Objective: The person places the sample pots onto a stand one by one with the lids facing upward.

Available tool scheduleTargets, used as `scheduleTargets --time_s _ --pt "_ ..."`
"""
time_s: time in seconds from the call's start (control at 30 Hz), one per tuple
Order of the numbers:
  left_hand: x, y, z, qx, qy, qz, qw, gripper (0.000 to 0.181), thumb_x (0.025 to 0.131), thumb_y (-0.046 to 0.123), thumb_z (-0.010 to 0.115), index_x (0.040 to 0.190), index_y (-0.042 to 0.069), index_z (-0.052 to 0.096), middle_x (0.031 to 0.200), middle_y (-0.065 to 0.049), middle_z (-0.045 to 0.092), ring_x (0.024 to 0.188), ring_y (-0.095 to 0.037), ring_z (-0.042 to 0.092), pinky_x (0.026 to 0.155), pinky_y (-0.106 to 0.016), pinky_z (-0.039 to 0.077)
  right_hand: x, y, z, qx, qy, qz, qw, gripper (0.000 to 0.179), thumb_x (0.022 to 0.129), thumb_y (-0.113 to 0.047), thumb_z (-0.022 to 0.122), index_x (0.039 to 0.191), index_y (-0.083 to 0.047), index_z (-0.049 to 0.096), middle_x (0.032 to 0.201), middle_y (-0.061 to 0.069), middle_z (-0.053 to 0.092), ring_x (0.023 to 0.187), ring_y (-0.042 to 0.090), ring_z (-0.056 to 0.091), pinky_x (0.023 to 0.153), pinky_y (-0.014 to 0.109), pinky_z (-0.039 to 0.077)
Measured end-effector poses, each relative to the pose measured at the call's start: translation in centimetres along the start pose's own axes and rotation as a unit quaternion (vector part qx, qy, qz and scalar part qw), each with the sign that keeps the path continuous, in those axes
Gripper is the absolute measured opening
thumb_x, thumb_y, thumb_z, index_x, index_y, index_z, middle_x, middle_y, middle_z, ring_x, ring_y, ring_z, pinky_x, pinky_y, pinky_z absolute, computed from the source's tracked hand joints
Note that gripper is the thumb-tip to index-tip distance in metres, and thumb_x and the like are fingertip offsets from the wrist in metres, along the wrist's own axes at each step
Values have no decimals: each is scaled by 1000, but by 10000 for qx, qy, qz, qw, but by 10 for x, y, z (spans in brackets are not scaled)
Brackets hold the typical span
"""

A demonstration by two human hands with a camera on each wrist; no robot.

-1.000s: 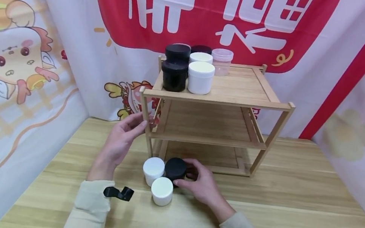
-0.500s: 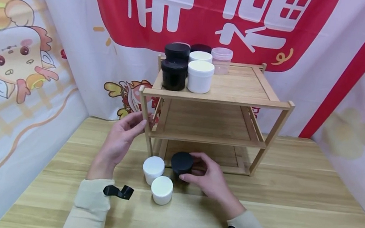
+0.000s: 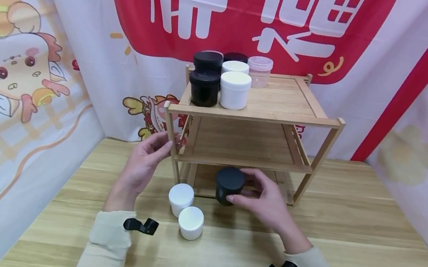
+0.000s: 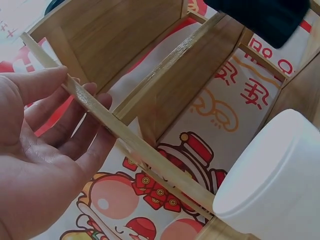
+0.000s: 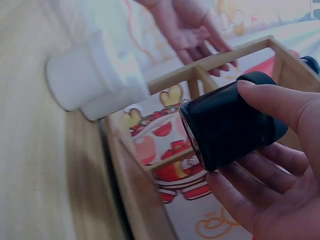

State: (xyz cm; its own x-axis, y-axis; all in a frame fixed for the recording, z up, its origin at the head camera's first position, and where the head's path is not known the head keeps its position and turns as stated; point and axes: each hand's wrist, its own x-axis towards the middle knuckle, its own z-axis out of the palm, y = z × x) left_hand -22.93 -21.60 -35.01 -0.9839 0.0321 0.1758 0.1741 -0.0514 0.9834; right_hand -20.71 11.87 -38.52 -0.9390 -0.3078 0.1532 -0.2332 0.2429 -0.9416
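Note:
My right hand (image 3: pixel 266 198) grips a black lidded jar (image 3: pixel 229 186), thumb on one side and fingers on the other. In the right wrist view the jar (image 5: pixel 232 122) is tilted and raised off the table. It overlaps the lowest tier of the wooden rack (image 3: pixel 256 115) in the head view. My left hand (image 3: pixel 142 160) holds the rack's front left post (image 4: pixel 107 117) between thumb and fingers. Two white lidded jars, one farther back (image 3: pixel 180 198) and one nearer (image 3: pixel 191 223), stand close together on the table.
On the rack's top tier, at its left, stand several jars: black ones (image 3: pixel 204 88), white ones (image 3: pixel 235 90) and a translucent pink one (image 3: pixel 260 72). Printed cloth (image 3: pixel 57 69) hangs behind and beside the wooden table (image 3: pixel 347 221).
My right hand has lifted the black jar away from beside the two white jars, moving right and toward the rack. My left hand keeps its place on the post.

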Motion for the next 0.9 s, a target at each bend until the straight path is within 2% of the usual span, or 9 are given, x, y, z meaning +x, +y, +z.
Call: scheduleTargets --time_s 0.07,0.17,0.27,0.4,0.5,0.63,0.77,0.9 --pt "-1 0 1 12 22 47 10000 47 110 18 63 153 4 54 147 -12 57 130 -19 56 113 -27 52 -1 -3 -4 20 75 -65 9999 68 84 -17 94 143 -11 62 137 17 69 119 32 73 100 37 64" --pt "-2 0 3 17 55 166 9998 46 110 17 62 152 3 53 141 -5 61 129 -19 56 113 -28 52 -1 -9 -10 -18 165 -86 9998 66 85 -18 94 143 -10 62 137 17 70 119 32 73 101 38 64" --pt "-2 0 4 28 53 236 9997 46 110 17 61 153 1 52 136 1 64 129 -19 56 113 -28 52 -3 -13 -14 -92 250 -48 9996 65 86 -20 93 142 -12 63 136 16 70 119 31 73 102 43 63" --pt "-3 1 5 43 18 196 9998 49 110 17 61 154 -1 49 144 -7 61 131 -19 56 114 -28 51 -7 -20 -22 -133 335 -63 9993 64 87 -21 93 142 -13 62 136 14 70 121 29 71 105 45 62" --pt "-2 1 5 51 16 156 9999 50 110 17 61 155 0 49 148 -13 58 132 -19 56 114 -29 51 -9 -28 -29 -232 393 -86 9989 65 88 -25 92 144 -16 61 137 12 70 122 28 70 102 35 62" --pt "-2 2 5 65 30 135 9999 48 110 18 62 154 2 51 147 -12 58 132 -19 55 115 -30 50 -11 -40 -42 -286 447 -297 9982 64 90 -24 90 147 -20 59 137 9 69 122 26 68 98 25 61" --pt "-3 3 6 54 5 141 9999 48 110 19 62 154 3 51 148 -13 57 133 -19 54 116 -32 49 -12 -54 -53 -427 500 -561 9963 63 92 -21 88 148 -24 59 135 7 71 120 25 68 96 24 61" --pt "-5 2 6 51 1 90 9999 48 111 21 62 154 4 51 146 -10 57 134 -20 53 117 -30 48 -14 -68 -62 -616 530 -588 9950 63 94 -23 87 150 -29 58 135 6 71 116 26 70 93 26 62"
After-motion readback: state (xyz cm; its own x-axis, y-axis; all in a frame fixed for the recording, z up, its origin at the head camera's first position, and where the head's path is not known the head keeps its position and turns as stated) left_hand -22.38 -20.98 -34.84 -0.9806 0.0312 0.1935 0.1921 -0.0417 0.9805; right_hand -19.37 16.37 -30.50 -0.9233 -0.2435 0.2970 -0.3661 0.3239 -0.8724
